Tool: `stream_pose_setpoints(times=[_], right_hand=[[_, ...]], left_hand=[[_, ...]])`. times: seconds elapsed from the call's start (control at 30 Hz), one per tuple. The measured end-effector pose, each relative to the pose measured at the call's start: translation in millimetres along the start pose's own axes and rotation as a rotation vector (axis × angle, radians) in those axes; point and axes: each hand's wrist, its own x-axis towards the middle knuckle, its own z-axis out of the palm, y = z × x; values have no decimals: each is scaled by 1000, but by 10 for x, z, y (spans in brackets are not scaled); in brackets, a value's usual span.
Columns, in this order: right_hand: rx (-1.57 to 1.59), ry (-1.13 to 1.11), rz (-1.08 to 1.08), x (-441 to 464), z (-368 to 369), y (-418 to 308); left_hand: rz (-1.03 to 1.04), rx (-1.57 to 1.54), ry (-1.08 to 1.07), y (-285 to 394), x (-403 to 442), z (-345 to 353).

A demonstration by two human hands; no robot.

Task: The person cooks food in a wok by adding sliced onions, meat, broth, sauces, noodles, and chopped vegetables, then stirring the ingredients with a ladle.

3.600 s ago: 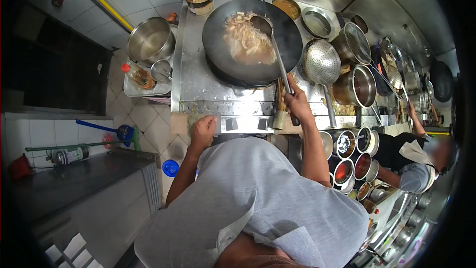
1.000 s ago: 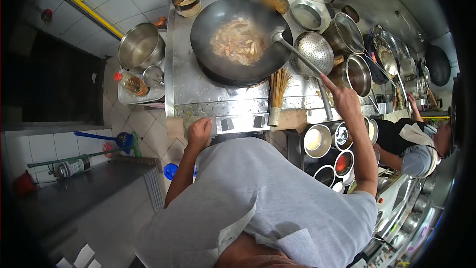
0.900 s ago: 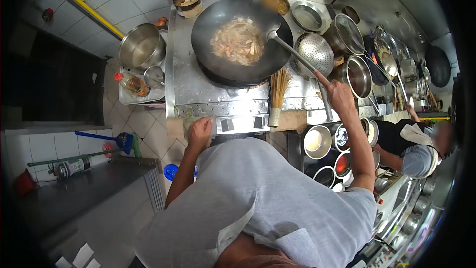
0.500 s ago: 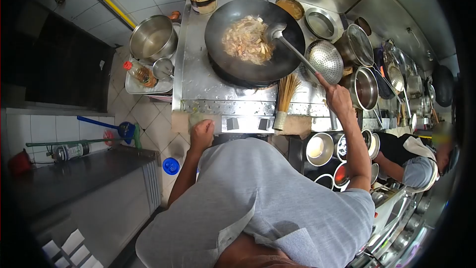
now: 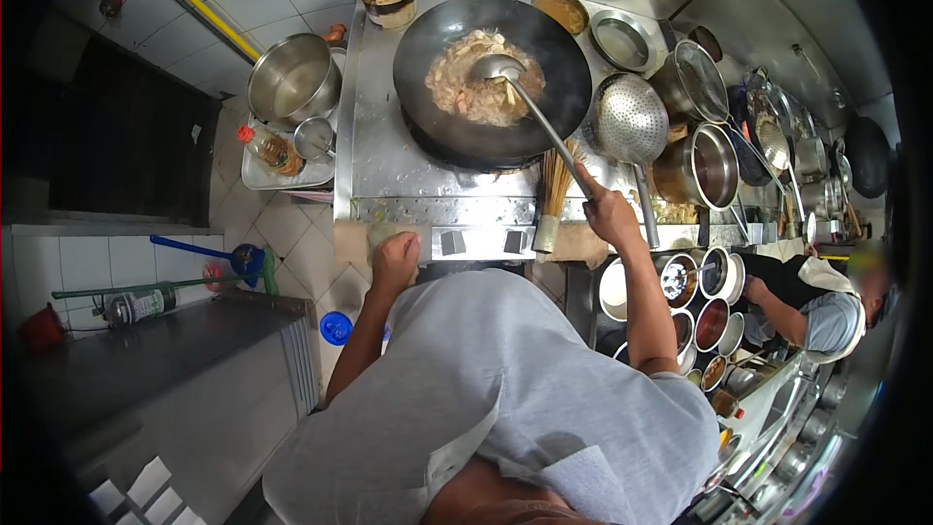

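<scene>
My right hand (image 5: 612, 215) is closed round the handle of a long metal ladle (image 5: 530, 102). The ladle's bowl lies in the wok (image 5: 418, 68), on a steaming heap of stir-fried food (image 5: 457, 87) with pale strips and pieces. At the stove's front edge, my left hand (image 5: 397, 258) is curled into a fist on a greenish cloth (image 5: 383, 232); its fingers partly hide the cloth. Just left of the ladle handle, a bamboo wok brush (image 5: 554, 199) lies at the stove front. A perforated strainer (image 5: 632, 117) rests to the wok's right.
Left of the stove, a tray (image 5: 264, 179) carries a steel pot (image 5: 293, 78) and a red-capped bottle (image 5: 270, 151). Pots (image 5: 708, 167) stand on the right. Several seasoning bowls (image 5: 712, 324) are below them, near another person (image 5: 812, 301). A blue lid-like object (image 5: 335, 328) is at lower left.
My right hand has come left and down, and the ladle's bowl has moved left from the wok's right side onto the food. The food is more spread out. My left hand stays put.
</scene>
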Motion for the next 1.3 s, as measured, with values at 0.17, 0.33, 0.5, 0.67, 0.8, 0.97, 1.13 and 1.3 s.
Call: stream_pose_setpoints(times=[0.17, 0.33, 0.5, 0.67, 0.8, 0.97, 1.13, 1.3], right_hand=[[-51, 18, 56, -94, 1, -196], [-72, -69, 55, -117, -36, -268], [64, -69, 27, -343, -65, -387], [385, -151, 95, -353, -157, -225], [459, -68, 294, -239, -149, -473], [569, 103, 263, 135, 576, -249], [610, -24, 339, 216, 158, -483], [711, -21, 247, 309, 458, -326]], left_hand=[[7, -9, -8, 73, 66, -10], [13, -71, -28, 96, 178, 86], [435, 0, 116, 791, 618, 75], [651, 31, 84, 1297, 1196, 393], [568, 126, -43, 1189, 1408, 809], [581, 126, 16, 1097, 1425, 941], [576, 140, -35, 1076, 1465, 895], [580, 151, -30, 1085, 1470, 807]])
